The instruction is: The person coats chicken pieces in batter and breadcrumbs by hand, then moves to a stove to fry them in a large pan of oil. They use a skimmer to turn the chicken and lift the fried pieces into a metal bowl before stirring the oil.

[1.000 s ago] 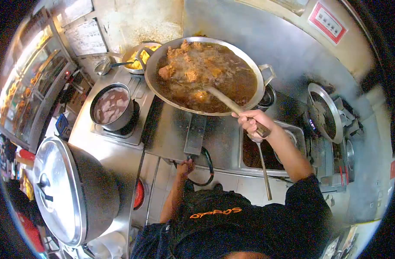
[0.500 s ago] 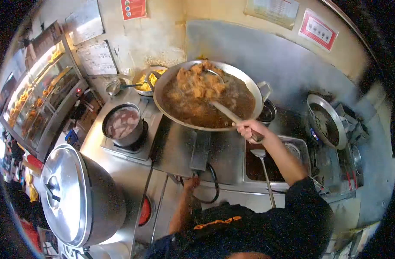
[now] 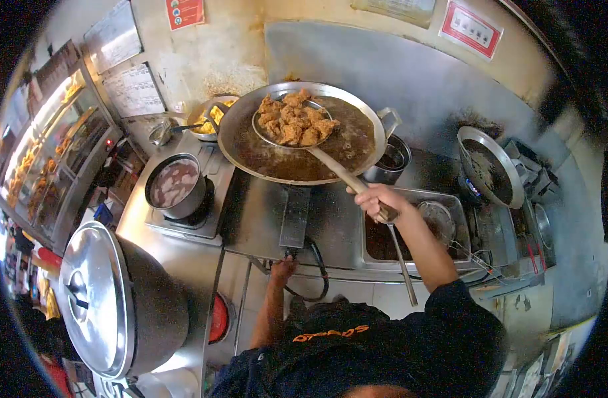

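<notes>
My right hand (image 3: 378, 201) is closed round the long wooden handle of a skimmer (image 3: 340, 171). Golden-brown fried chicken pieces (image 3: 296, 118) are heaped in its round basket, raised over the big wok (image 3: 377, 149) of bubbling dark oil. Low at the counter's front edge, my left hand (image 3: 283, 268) grips what looks like the burner's gas valve (image 3: 290, 253), below a metal box and beside a black hose (image 3: 325, 278). My fingers partly cover the valve.
Left of the wok stand a pot of pinkish liquid (image 3: 176, 186) on a burner and a large lidded stockpot (image 3: 95, 302). A tray of dark liquid (image 3: 377, 247) with a long-handled utensil (image 3: 403, 268) lies right. Further right, a smaller wok (image 3: 490, 166) sits over blue flame.
The skimmer has risen out of the oil, and the chicken pieces that floated in the wok are now gathered in its basket. My left hand stays at the valve.
</notes>
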The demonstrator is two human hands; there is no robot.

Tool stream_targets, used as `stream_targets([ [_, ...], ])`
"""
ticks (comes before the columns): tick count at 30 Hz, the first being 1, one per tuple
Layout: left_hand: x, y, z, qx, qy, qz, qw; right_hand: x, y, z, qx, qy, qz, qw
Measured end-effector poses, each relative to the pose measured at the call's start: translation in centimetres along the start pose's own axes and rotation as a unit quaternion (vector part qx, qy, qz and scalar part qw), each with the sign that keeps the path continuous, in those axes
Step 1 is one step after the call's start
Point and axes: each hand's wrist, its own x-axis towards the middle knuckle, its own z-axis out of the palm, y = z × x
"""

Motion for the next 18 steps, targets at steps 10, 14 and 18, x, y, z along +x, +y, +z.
stream_targets([
  [10,0.5,-0.4,-1.1,0.137,-0.074,0.171,0.973,-7.7,4.1,1.9,-0.054,0.028,-0.039,0.997],
  [14,0.3,-0.7,-2.3,0.180,-0.068,0.189,0.963,-9.5,5.5,2.6,-0.089,0.058,-0.076,0.991],
  [18,-0.7,0.3,-2.3,0.247,-0.080,0.180,0.949,-10.5,7.0,1.3,-0.132,0.088,-0.065,0.985],
])
